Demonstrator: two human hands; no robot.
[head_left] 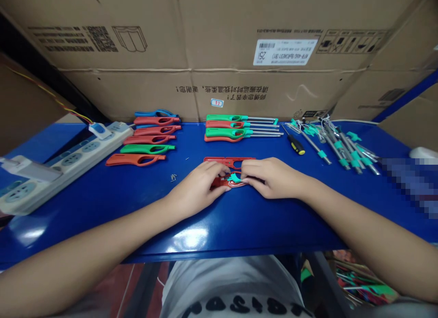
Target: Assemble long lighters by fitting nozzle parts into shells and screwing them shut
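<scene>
At the middle of the blue table, my left hand (204, 185) closes its fingers and thumb around the left end of a red lighter shell half (219, 181). A small green trigger piece (234, 177) with thin white wires (236, 184) lies in that shell. From the right, my right hand (270, 177) pinches at the green piece; its fingertips partly hide it. Just behind my hands lies another red lighter shell half (222, 160), hollow side up.
Lighter shells (155, 139) form a row at left; lighters with metal tubes (263, 133) lie at back centre. A screwdriver (296, 145) and metal tube parts (345, 147) are on the right. Small screws (173, 177) lie left, near a power strip (73, 160). Cardboard (153, 87) stands behind.
</scene>
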